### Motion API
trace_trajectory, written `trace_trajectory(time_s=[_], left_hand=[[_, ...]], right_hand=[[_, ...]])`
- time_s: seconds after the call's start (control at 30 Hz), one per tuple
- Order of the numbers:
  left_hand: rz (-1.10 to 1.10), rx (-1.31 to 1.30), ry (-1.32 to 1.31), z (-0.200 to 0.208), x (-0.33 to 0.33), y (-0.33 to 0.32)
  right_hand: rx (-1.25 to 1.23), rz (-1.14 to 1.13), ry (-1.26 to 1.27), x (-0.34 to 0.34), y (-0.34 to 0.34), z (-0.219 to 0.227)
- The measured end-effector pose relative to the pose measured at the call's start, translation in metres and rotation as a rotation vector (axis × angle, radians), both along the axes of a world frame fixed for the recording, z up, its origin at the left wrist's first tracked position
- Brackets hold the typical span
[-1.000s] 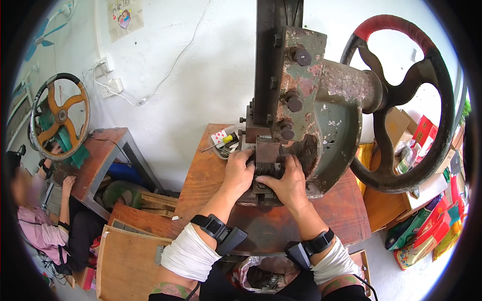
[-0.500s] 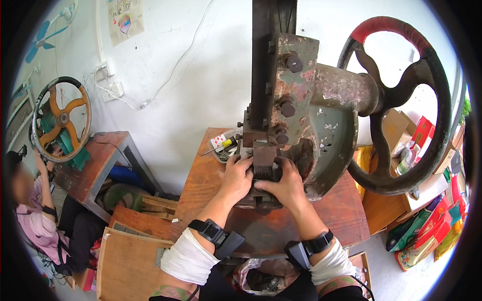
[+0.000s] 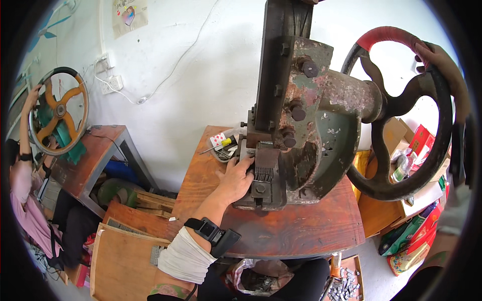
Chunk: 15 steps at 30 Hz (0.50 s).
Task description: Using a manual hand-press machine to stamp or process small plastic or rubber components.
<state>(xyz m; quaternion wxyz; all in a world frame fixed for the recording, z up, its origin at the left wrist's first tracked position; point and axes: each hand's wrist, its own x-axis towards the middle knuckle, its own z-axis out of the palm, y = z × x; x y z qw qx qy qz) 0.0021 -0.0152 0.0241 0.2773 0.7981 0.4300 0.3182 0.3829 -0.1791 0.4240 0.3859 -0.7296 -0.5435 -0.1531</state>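
Observation:
A heavy hand press (image 3: 306, 95) with worn green paint and large bolts stands on a wooden table. My left hand (image 3: 236, 178) is at the left side of its lower die, fingers bent and fingertips against a ridged row of small dark metal pieces (image 3: 263, 174). Just above that row is the press's square punch block (image 3: 267, 156). Up at the right, my right hand (image 3: 442, 62) is wrapped round the rim of the big spoked handwheel (image 3: 449, 118), near its red-wrapped part. The right forearm is dim at the picture's edge.
A plastic box (image 3: 228, 145) with a yellow-handled screwdriver (image 3: 221, 145) lies behind my left hand. Below are a bag of metal parts (image 3: 261, 281) and a tray of small metal pieces (image 3: 346, 283). At left, a person (image 3: 30, 195) holds another handwheel (image 3: 61, 110).
My right hand has left the die and taken hold of the handwheel rim. My left hand stays at the die. The co-worker's arm has risen on the other wheel.

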Motion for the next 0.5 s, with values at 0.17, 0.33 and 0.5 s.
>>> trace_trajectory(time_s=[0.17,0.33,0.5], left_hand=[[0.088,-0.065,0.039,0.006,-0.014,-0.007],[0.053,-0.053,0.021,-0.001,-0.002,-0.005],[0.088,-0.052,0.021,-0.013,-0.015,0.000]], right_hand=[[0.160,0.229,0.061,-0.015,-0.018,-0.065],[0.950,-0.208,-0.247,-0.040,-0.023,-0.358],[0.765,0.191,0.368,-0.064,-0.027,-0.328]])
